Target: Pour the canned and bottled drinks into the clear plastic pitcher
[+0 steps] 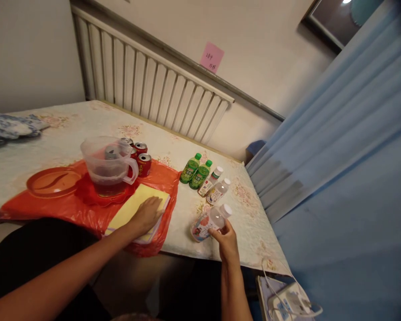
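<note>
My right hand [227,240] is closed around a clear plastic bottle [203,226] with a white cap and a printed label, near the table's front edge. The bottle leans in this tilted view; whether its base touches the table I cannot tell. My left hand [147,216] lies flat on a stack of folded yellow cloths [135,203], fingers stretched toward its right edge. Under the cloths spreads a red plastic bag [87,218]. Beyond the held bottle stand a white-capped bottle [218,191], a slimmer labelled bottle [210,182] and two green-capped bottles [200,174].
A clear jug [107,167] with liquid stands in a red basin [83,194], beside an orange-red lid [53,182]. Several red cans [143,165] stand behind it. A power strip [289,303] with cables sits lower right, next to a blue curtain [337,178]. A radiator [153,84] lines the wall.
</note>
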`<state>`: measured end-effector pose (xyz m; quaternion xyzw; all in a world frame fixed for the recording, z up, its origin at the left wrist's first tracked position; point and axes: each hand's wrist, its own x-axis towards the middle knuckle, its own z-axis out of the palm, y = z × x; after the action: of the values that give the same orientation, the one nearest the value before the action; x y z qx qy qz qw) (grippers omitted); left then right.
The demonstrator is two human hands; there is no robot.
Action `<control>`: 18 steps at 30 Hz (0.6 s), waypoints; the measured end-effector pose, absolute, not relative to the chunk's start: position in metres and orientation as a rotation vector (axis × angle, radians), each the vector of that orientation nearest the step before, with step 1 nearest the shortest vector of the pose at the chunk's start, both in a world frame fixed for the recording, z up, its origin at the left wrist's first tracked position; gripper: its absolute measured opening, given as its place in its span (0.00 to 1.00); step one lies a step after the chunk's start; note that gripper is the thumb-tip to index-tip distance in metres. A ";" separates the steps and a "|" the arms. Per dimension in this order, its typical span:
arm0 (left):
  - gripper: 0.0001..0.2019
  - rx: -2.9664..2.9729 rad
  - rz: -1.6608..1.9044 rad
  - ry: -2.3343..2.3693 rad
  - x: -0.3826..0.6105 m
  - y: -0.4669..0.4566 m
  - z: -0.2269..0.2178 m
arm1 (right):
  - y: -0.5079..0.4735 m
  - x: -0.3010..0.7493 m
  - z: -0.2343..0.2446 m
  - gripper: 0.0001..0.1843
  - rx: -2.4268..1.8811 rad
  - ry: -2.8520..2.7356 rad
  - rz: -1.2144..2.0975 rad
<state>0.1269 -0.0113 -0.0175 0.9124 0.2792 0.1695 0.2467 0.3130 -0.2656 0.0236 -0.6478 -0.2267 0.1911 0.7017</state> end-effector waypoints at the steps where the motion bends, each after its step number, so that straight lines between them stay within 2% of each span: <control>1: 0.25 2.567 0.453 0.806 0.129 -0.003 -0.023 | -0.270 0.320 0.024 0.31 -1.467 -0.491 0.379; 10: 0.27 2.857 0.482 0.856 0.132 0.026 -0.073 | -0.287 0.380 0.021 0.31 -1.580 -0.432 0.134; 18: 0.28 2.830 0.573 0.803 0.134 0.032 -0.083 | -0.274 0.428 0.013 0.33 -1.642 -0.426 -0.022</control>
<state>0.1340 0.0322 -0.0831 0.9419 0.2672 0.1905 0.0720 0.4283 -0.2743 0.0126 -0.7260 -0.1885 -0.0099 0.6613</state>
